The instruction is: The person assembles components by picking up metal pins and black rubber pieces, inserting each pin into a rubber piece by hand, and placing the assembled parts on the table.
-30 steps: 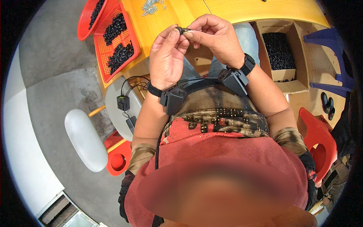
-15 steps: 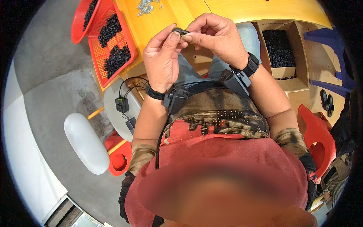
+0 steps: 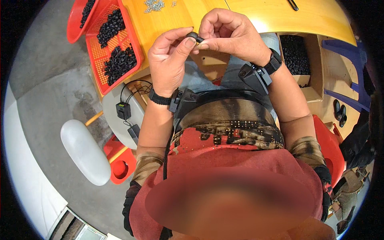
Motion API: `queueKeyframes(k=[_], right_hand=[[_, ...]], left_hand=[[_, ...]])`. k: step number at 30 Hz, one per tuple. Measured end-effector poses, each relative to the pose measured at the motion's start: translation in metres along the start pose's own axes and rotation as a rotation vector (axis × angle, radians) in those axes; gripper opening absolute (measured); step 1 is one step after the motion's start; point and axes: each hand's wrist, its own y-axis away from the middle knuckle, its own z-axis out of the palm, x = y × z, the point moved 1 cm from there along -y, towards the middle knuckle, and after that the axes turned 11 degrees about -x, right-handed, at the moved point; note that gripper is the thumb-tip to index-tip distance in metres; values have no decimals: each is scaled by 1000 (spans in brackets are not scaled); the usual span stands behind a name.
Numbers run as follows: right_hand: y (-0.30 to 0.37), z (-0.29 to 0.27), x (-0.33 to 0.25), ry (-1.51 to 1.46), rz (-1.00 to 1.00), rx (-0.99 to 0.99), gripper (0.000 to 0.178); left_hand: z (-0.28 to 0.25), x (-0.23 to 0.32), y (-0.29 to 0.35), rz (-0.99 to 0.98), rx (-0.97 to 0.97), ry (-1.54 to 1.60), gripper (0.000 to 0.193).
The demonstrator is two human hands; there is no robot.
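Observation:
Between my two hands, just off the table's near edge, is a small rounded black part [image 3: 193, 36]. The thumb and fingers of my left hand [image 3: 171, 54] pinch its rounded end. My right hand [image 3: 230, 38] is closed too, its thumb and index finger pressed at the part's narrower end; its other fingers are curled. What lies between the right fingertips is mostly hidden. Beyond the hands, a pile of small silvery metal pieces [image 3: 154, 5] lies on the yellow table [image 3: 176, 17].
At left, an orange-red basket [image 3: 138, 52] holds two heaps of black parts, with a red bowl [image 3: 74, 30] of more beside it. A cardboard box [image 3: 316, 60] of black pieces stands right, near a blue stool [image 3: 346, 50]. A black pen-like object [image 3: 293, 5] lies on the table.
The view has shifted a little. My right hand has turned slightly and its fingers are more curled; more of the black part shows between the hands. Both hands keep their pinch.

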Motion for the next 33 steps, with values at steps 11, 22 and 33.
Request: queueKeyframes(k=[11,22,33], right_hand=[[-25,-18,-9,469,24,-317,31],[-41,-17,-7,550,-77,-373,26],[-57,-21,-1,664,24,-406,26]], left_hand=[[-13,-2,-12,-89,-117,266,41],[-27,-21,-10,-212,-188,535,45],[-33,-25,-17,-205,-81,625,41]])
